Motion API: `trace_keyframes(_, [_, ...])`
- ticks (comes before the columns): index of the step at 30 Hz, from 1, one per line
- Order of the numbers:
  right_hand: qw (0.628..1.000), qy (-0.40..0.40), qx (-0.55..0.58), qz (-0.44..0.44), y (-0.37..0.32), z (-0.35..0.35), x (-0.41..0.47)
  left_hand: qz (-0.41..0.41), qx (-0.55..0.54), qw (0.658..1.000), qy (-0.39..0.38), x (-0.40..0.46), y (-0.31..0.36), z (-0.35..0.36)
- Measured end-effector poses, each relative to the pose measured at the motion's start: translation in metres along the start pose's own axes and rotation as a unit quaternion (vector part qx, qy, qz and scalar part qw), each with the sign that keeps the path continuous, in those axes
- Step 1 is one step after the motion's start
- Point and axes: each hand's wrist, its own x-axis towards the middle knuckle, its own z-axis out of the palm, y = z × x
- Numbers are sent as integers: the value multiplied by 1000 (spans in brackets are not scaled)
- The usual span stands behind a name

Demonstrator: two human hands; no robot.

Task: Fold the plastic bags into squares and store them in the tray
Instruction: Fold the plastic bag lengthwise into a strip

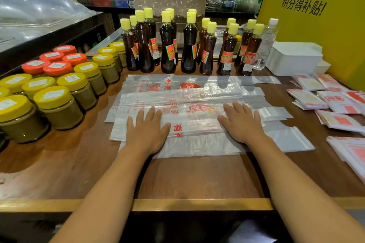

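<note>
Several clear plastic bags with red print lie flattened in overlapping layers on the wooden counter. The nearest one, folded lengthwise into a long strip [194, 124], lies under both palms. My left hand [147, 131] presses flat on its left part, fingers straight and spread. My right hand [241, 122] presses flat on its right part in the same way. More unfolded bags [181, 87] stretch out behind the strip. Several folded bag squares [308, 99] lie scattered at the right. A stack of white trays [296, 57] stands at the back right.
Jars with yellow lids [57, 104] and orange lids [57, 68] crowd the left side. A row of dark oil bottles with yellow caps [167, 45] lines the back, beside a clear water bottle [266, 45]. A yellow sign [316, 16] stands at the right. Bare wood [187, 179] runs along the front edge.
</note>
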Motion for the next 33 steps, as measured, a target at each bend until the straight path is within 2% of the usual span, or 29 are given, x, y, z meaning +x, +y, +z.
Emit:
trace_keyframes(3, [992, 125, 32, -11, -16, -4, -5, 34, -17, 997, 64, -4, 13, -4])
trace_keyframes(6, [979, 160, 41, -120, -41, -11, 4, 124, -35, 989, 71, -7, 27, -4])
trace_keyframes(8, [977, 145, 48, -151, -60, -13, 19, 157, -28, 986, 56, -7, 31, 0])
trace_keyframes(14, [990, 12, 82, -110, -103, -12, 80, 162, -42, 984, 62, -7, 27, 4])
trace_keyframes(21, [992, -90, -33, -81, -108, -29, 117, 156, -64, 984, 52, -2, 28, 4])
trace_keyframes(24, [993, -50, -27, -101, -107, -34, 117, 157, -80, 982, 66, -2, 27, 5])
trace_keyframes(30, [974, 130, 14, -184, -102, -51, 79, 149, -93, 981, 85, 0, 27, 6])
trace_keyframes(33, [958, 167, 33, -232, -94, -43, 54, 192, -85, 971, 113, -4, 30, 2])
